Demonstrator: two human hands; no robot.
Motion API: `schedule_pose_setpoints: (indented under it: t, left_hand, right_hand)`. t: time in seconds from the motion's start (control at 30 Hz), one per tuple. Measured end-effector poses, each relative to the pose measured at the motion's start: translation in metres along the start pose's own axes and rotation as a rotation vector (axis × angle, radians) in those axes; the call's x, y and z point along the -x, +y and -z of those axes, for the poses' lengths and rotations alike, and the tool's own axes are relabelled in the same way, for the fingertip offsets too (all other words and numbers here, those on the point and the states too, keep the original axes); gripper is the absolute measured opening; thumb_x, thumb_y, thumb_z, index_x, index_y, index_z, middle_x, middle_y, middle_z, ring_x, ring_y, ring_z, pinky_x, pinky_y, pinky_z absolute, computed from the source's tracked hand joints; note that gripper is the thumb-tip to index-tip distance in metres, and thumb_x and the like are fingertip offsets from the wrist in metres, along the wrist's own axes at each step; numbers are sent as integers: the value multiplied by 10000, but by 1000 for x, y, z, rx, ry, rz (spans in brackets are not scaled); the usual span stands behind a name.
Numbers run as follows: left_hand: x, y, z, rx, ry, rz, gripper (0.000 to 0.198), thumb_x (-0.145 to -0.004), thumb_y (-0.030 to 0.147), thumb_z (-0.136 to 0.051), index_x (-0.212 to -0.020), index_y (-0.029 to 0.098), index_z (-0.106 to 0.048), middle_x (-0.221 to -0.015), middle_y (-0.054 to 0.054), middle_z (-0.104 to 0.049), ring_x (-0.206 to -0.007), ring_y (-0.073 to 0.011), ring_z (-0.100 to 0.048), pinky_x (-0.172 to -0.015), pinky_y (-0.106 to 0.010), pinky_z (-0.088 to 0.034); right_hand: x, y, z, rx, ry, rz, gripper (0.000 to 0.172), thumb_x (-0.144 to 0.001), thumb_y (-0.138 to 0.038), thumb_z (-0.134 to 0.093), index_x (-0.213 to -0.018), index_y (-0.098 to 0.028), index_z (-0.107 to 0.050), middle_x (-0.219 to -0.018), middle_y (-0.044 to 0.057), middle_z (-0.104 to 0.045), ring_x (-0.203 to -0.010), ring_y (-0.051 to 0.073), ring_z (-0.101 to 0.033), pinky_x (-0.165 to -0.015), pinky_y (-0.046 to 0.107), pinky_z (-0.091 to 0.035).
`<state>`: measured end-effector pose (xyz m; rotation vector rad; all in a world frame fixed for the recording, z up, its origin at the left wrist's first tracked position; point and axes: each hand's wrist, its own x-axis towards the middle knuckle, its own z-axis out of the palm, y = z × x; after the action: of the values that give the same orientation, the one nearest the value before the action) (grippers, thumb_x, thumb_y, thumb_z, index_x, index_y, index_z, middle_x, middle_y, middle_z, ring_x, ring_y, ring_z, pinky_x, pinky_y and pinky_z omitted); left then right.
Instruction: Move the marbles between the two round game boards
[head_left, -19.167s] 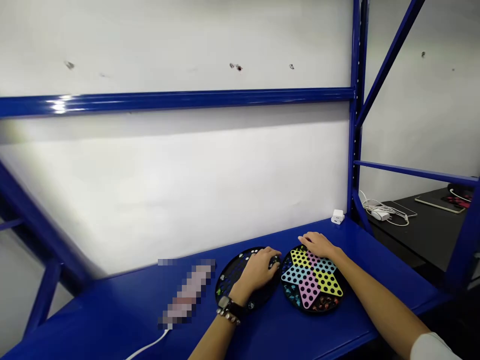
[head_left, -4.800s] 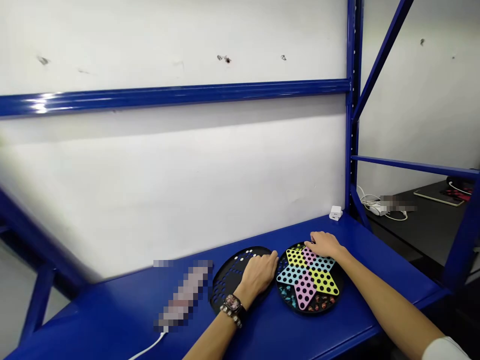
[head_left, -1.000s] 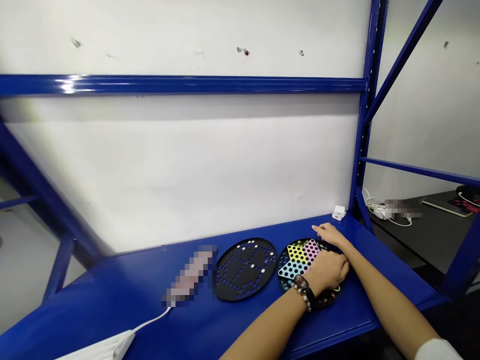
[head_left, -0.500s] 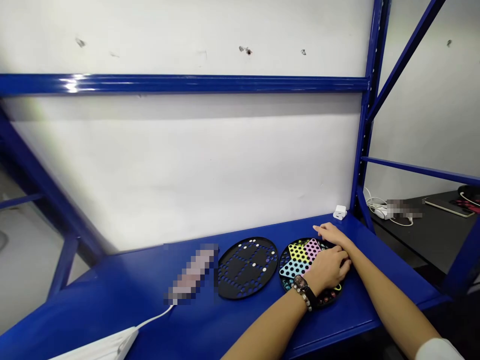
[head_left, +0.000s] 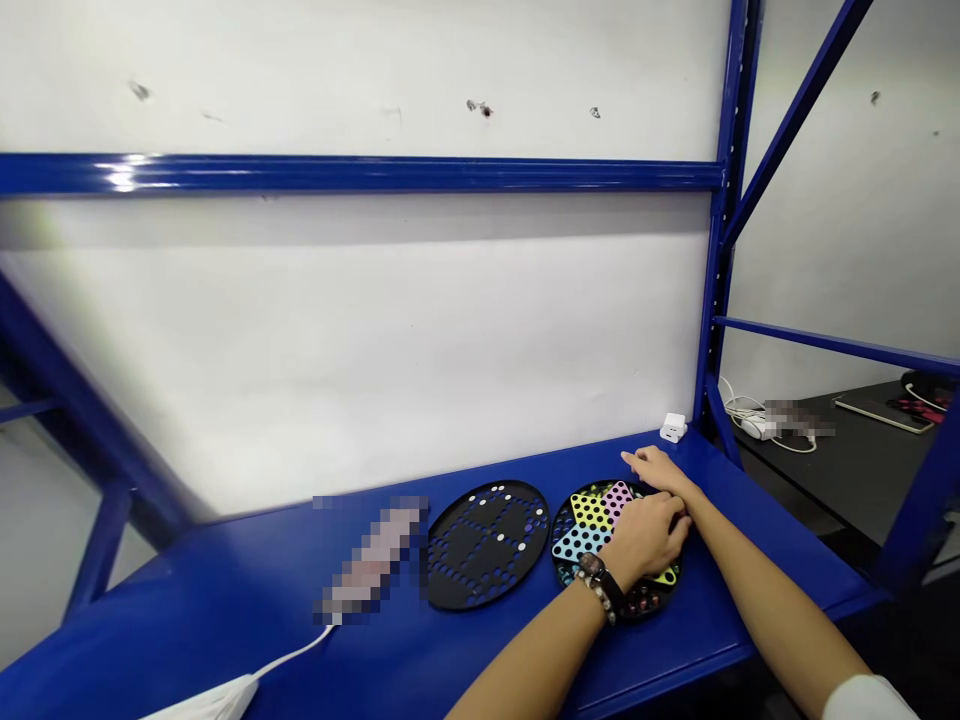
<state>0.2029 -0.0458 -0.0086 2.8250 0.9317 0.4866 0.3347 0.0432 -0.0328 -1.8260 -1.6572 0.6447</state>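
A round Chinese checkers board (head_left: 589,541) with a star of yellow, pink and blue points lies on the blue table, coloured marbles around its rim. My left hand (head_left: 643,535), with a watch and beads at its wrist, rests over the right half of the board. Its fingers curl down at the right side, and whatever they grip is hidden. Just behind, at the board's far right edge, is my right hand (head_left: 654,470), palm down with one finger stretched to the left. Nothing shows in it. Left of the board lies a black round perforated plate (head_left: 469,555) with several white dots.
A white charger plug (head_left: 673,428) stands at the table's back right corner. A pixelated object (head_left: 379,555) and a white power strip (head_left: 214,700) with a cable lie at left. Blue metal posts (head_left: 721,250) frame the table; a dark desk (head_left: 817,440) stands beyond.
The view has shifted slightly, so everything sits a little further left. Both hands stay over the board, the left hand's fingers moving slightly at its right side.
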Motion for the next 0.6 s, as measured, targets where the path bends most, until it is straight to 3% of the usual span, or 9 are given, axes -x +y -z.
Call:
schedule_pose_setpoints:
  t: [0.13, 0.27, 0.47, 0.6]
  left_hand:
    - [1, -7, 18, -27, -1, 33, 336, -993, 414, -375, -976, 199, -633, -989, -45, -701, -857, -191, -652, -746, -292, -467]
    - [11, -26, 40, 42, -25, 71, 473, -1029, 345, -230, -883, 200, -656, -883, -29, -717, -798, -173, -648, -746, -285, -445]
    - [26, -43, 52, 138, -241, 13, 181, -833, 366, -633, -900, 211, -698, -834, -2, -717, -752, -155, -643, -648, -228, -428]
    - [25, -36, 45, 149, -152, -27, 177, -872, 326, -600, -976, 229, -705, -895, 5, -733, -825, -158, -659, -738, -239, -461]
  right_hand:
    - [-1, 0, 2, 71, 12, -29, 452, -911, -579, -471, -672, -207, -568, -726, 35, -673, -698, 177, -608, -638, 259, -389]
    - [3, -3, 1, 130, 35, -38, 446, -909, -589, -467, -704, -213, -594, -744, 42, -673, -722, 188, -612, -639, 263, -370]
    - [8, -8, 1, 186, 34, -39, 445, -920, -588, -446, -729, -216, -602, -804, 60, -687, -778, 220, -637, -647, 275, -374]
    - [9, -8, 0, 199, 28, -26, 449, -923, -584, -451, -716, -212, -592, -800, 66, -692, -799, 230, -647, -641, 277, -375]
